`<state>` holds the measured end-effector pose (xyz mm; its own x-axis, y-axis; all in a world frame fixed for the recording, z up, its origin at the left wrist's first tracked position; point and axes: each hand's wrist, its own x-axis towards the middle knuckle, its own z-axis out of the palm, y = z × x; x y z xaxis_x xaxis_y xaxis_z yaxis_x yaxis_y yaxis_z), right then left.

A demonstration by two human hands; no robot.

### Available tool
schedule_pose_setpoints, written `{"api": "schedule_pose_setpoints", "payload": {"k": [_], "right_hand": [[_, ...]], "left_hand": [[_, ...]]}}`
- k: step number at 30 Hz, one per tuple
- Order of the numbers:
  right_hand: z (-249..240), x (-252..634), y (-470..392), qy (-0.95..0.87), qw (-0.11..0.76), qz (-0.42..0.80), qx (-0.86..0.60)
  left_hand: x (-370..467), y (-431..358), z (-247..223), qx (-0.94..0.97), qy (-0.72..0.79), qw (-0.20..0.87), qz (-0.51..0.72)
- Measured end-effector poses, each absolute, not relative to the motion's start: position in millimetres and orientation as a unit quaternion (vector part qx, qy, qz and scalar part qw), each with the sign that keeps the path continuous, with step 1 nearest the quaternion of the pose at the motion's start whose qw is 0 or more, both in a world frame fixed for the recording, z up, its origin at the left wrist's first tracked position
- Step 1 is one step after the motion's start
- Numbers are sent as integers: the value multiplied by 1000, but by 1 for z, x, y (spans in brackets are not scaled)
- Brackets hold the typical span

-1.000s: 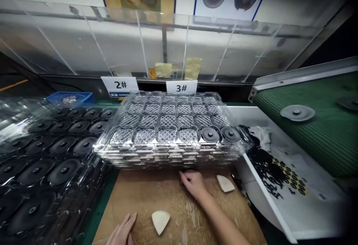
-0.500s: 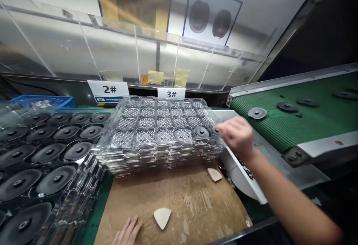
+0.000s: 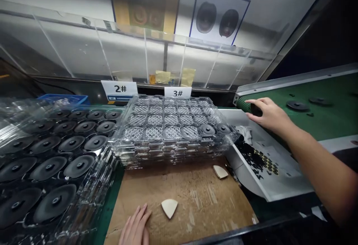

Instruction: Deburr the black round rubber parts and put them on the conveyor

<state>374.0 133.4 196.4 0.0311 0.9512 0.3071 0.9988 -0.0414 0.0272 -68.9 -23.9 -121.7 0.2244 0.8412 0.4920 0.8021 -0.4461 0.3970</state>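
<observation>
My right hand [image 3: 270, 116] is at the near end of the green conveyor belt [image 3: 276, 111], thumb and fingers closed around a dark round disc [image 3: 256, 109], partly hidden by the fingers. Flat on the brown cardboard [image 3: 195, 207] lies my left hand [image 3: 135, 228], its fingers stretched out and holding nothing. Beside it is a cream triangular pad [image 3: 169, 208]. In the middle stands a stack of clear plastic trays [image 3: 167, 151]. Its top tray has two grey discs with raised centres, one of them a disc [image 3: 207, 129], in the front row at the right.
Trays full of dark discs [image 3: 52, 166] fill the left side. A white bin [image 3: 251, 178] with small black and yellowish parts stands at the right. Another cream pad [image 3: 220, 172] lies near it. More discs [image 3: 297, 106] ride on the belt. A blue bin [image 3: 64, 99] sits behind.
My right hand has moved from the tray stack's right corner to the belt end and taken hold of a disc there. My left hand stays on the cardboard. The view has shifted slightly.
</observation>
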Motion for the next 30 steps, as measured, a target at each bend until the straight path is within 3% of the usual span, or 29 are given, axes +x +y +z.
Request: {"api": "schedule_pose_setpoints", "payload": {"k": [4,7,9,11,15,19,22,25,27,30], "right_hand": [[172,313,78,-816,17,138,-562],[123,264,29,-772,6,502,-390],[84,238,1,-657,72,664,-349],[49,219,-20,-550,186,730,-361],[5,197,-52,-403,330,736,-432],[-8,188,-68,-442,310,647,-539],[-6,185,-61,-493,287,627,-530],[-4,182,-36,-551,275,593,-518],[-9,176,-15,-581,270,552,-533],[-29,157,4,-627,263,461,-571]], "left_hand": [[-57,-30,-77,707,585,160,363],[-30,-36,-36,699,497,241,455],[-7,-37,-14,770,319,272,481],[12,-38,0,830,225,269,434],[30,-40,9,871,240,266,335],[26,-39,7,896,241,250,277],[19,-43,0,883,264,275,275],[10,-51,-5,744,384,403,370],[3,-55,-4,522,481,545,448],[-12,-56,3,192,448,711,507]]}}
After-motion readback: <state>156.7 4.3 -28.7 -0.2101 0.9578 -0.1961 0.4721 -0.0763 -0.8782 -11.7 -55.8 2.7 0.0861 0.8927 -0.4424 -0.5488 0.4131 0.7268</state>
